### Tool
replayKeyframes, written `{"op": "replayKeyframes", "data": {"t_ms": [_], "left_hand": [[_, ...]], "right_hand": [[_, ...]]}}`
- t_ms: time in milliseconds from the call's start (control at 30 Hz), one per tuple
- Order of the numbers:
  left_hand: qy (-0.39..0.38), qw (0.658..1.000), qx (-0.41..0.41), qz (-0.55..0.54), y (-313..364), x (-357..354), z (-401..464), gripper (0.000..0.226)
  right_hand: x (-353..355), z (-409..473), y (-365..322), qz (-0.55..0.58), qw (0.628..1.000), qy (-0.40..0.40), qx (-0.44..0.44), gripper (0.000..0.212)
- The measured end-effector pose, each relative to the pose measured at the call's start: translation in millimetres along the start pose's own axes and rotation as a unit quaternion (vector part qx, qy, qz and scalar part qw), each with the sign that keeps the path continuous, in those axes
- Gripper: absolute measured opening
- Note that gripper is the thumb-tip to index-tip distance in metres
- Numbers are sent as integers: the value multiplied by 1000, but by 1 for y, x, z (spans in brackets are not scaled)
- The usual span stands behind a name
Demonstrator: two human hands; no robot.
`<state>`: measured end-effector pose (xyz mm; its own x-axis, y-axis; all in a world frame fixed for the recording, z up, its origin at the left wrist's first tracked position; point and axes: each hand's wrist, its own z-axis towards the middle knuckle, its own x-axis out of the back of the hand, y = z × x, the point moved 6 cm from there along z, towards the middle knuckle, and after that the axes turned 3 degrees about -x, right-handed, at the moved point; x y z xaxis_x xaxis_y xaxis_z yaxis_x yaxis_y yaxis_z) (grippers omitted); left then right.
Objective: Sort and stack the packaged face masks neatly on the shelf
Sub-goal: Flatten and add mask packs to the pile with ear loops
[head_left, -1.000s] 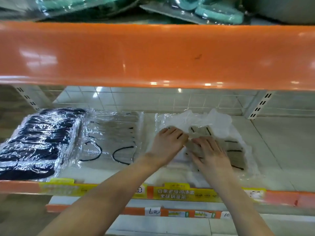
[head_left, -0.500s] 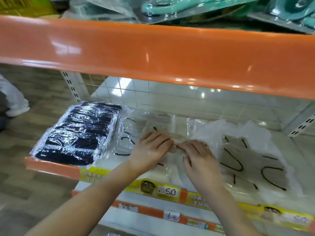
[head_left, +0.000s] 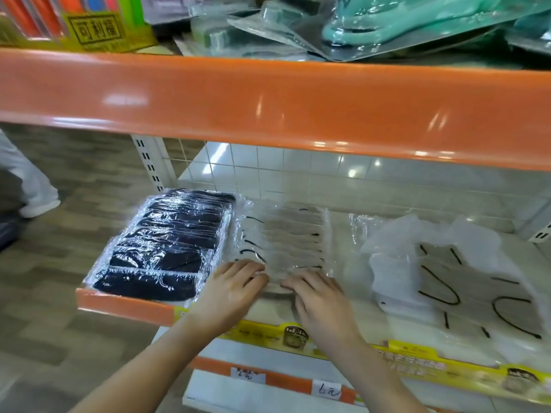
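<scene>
My left hand (head_left: 231,289): fingers lightly bent, pressing the near end of the grey mask stack (head_left: 290,236), gripping nothing.
My right hand (head_left: 319,296): same pose, beside the left.
Grey mask stack: mid-shelf (head_left: 340,251), touching the black mask stack (head_left: 167,242).
Loose packets (head_left: 447,281): apart, to the right.

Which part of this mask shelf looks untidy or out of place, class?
The loose pile of grey masks on the right: packets lie scattered at odd angles over a crumpled white bag, ear loops sprawling. The black mask stack and the grey row under both hands sit neatly.
</scene>
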<state>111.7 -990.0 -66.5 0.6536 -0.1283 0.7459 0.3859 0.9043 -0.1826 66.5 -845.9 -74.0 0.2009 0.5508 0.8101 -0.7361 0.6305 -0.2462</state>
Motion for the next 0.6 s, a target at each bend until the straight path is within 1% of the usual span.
{"op": "replayKeyframes", "data": {"t_ms": [33,100,200,267,367,467,600], "left_hand": [[-4,1000,1,-8,0,-1,-2,11],[-19,1000,4,-12,-1,-6,-7,11],[-52,998,26,-29,-5,-17,-13,21],[-72,996,42,-43,-8,-25,-15,23],[-99,992,50,-55,-12,-34,-16,23],[-116,989,54,-69,-13,-37,-16,21],[-163,980,62,-91,-15,-38,-15,40]], "right_hand": [[-2,-2,0,-3,1000,-5,-7,33],[-7,-6,0,3,999,-25,-22,40],[-13,-10,4,-4,998,-48,-43,44],[-17,-13,7,-14,997,-53,-56,38],[-21,-16,7,-31,997,-50,-54,17],[-22,-18,8,-21,997,-49,-60,23],[-26,-22,13,19,995,-56,-81,25]]}}
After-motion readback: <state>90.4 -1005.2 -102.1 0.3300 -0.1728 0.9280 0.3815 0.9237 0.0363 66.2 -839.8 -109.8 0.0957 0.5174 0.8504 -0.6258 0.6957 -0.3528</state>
